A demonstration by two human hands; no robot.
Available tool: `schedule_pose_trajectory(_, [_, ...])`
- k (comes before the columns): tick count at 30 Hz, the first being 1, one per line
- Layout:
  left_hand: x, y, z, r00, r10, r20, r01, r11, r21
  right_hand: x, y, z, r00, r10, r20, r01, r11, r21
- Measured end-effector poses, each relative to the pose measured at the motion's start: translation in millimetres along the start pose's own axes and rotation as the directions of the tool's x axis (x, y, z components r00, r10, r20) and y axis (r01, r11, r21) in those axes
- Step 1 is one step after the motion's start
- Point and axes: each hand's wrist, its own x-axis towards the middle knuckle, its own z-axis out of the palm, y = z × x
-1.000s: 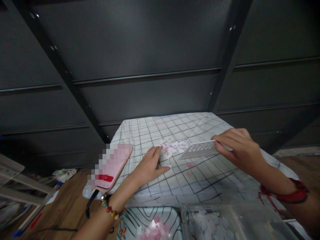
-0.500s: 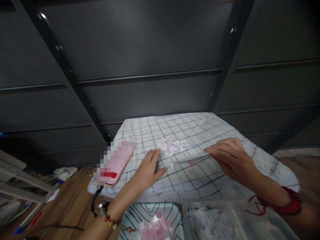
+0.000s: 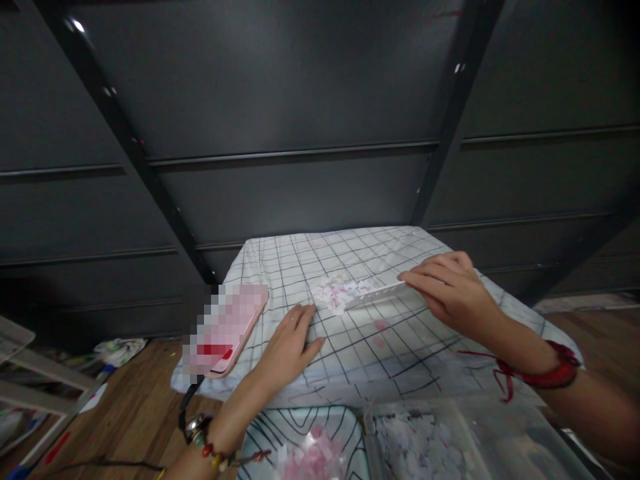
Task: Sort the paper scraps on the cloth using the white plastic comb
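A small heap of white and pink paper-like bits [image 3: 334, 293] lies on the checked cloth [image 3: 295, 257]. My right hand [image 3: 447, 287] pinches one end of a thin white strip with slots along it [image 3: 383, 291]; the strip's far end meets the right edge of the heap. My left hand [image 3: 290, 343] rests on the cloth, fingers stretched out, just left of the heap and holding nothing. Some pinkish marks or bits [image 3: 380, 331] show on the cloth below the strip.
On the left of the cloth lies a pink phone [image 3: 245, 327], partly blurred out. Along the near edge are a patterned tray [image 3: 353, 427] with pink pieces in plastic and a clear box [image 3: 467, 427] with many pale bits. A dark panelled wall [image 3: 300, 87] stands behind.
My right hand has moved up and slightly left, bringing the white strip from in front of the heap to its right edge. My left hand has barely shifted.
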Motion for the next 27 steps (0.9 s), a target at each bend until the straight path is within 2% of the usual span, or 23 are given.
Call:
schedule_pose_trajectory(5, [-4,-2,-5,0.999,0.044,0.027,-0.043,0.999,-0.022,-25,3,-19,0.991,0.126,0.038,-0.117,0.976,-0.182])
schedule_pose_trajectory(8, [-9,-5,-10,0.996,0.064,0.055,-0.062,0.997,-0.039,-41,-12,-27,0.972,0.211,0.103,-0.172,0.938,-0.301])
schedule_pose_trajectory(11, [-14,-7,-12,0.996,0.059,0.064,-0.057,0.998,-0.040,-47,-36,-30,0.968,0.234,0.084,-0.198,0.929,-0.313])
schedule_pose_trajectory(15, [-18,-8,-14,0.995,0.048,0.090,-0.044,0.998,-0.045,-40,-64,-32,0.973,0.211,0.092,-0.178,0.944,-0.279])
schedule_pose_trajectory(21, [-18,-8,-17,0.993,0.035,0.109,-0.029,0.998,-0.048,-13,-91,-34,0.990,0.118,0.076,-0.100,0.975,-0.201])
schedule_pose_trajectory(27, [-18,-11,-15,0.995,0.038,0.090,-0.033,0.998,-0.058,-2,-86,-29,0.993,0.105,0.050,-0.094,0.978,-0.185])
